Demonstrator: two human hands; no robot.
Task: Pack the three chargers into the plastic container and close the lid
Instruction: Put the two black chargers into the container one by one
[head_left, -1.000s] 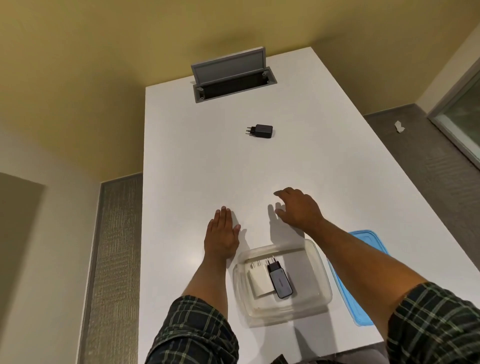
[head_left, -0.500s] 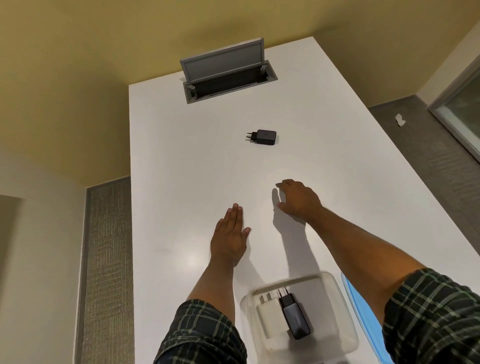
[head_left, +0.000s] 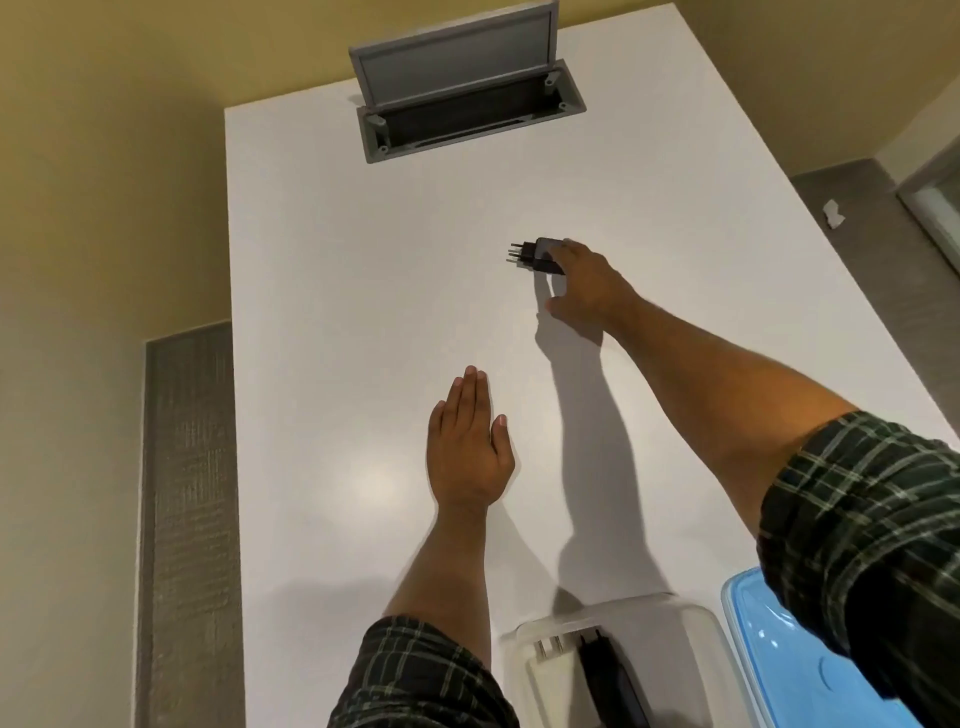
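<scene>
A black charger (head_left: 535, 255) lies on the white table (head_left: 337, 312), prongs pointing left. My right hand (head_left: 584, 288) reaches over it: the fingertips rest on its right end, and the thumb is spread below it, apart from it. My left hand (head_left: 467, 447) lies flat on the table, palm down, holding nothing. At the bottom edge stands the clear plastic container (head_left: 631, 607), partly cut off. Inside it a white charger (head_left: 550, 673) and a dark charger (head_left: 610, 675) lie side by side. The blue lid (head_left: 763, 644) lies right of the container, partly under my right sleeve.
A grey cable box (head_left: 467, 106) with its flap raised is set into the table's far end. The table's left edge drops to a grey floor strip (head_left: 187, 493). A scrap of white paper (head_left: 832, 214) lies on the floor to the right.
My right hand has stretched forward from mid-table to the black charger and now touches it. The view has shifted forward, so the container has slid to the bottom edge. My left hand stays flat.
</scene>
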